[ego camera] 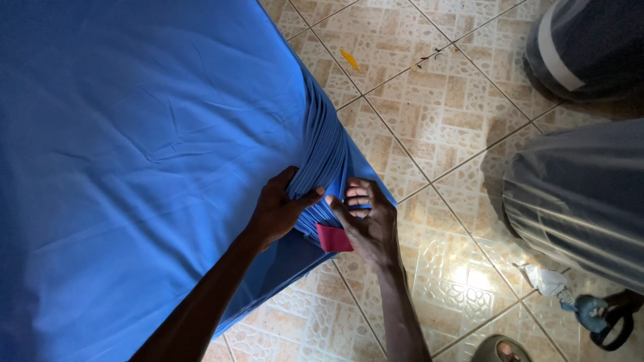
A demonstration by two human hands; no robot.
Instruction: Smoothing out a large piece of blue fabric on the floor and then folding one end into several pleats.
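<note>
Around the edges of my view

I see a beige patterned tile floor [443,127] with a yellow scrap [349,59], two plastic-wrapped bundles [580,194] at right, crumpled white paper [545,278], and a sandalled foot [502,350] below.

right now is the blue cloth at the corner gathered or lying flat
Gathered. The blue cloth lies fairly smooth on top, but at the corner it bunches into tight pleats, pinched by the left hand and right hand.

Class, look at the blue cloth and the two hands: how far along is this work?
Done: the blue cloth lies spread and fairly smooth over the top. In hand: the left hand grips the pleated corner, while the right hand holds a red piece beside it. Left: the pleats are not yet fastened.
</note>
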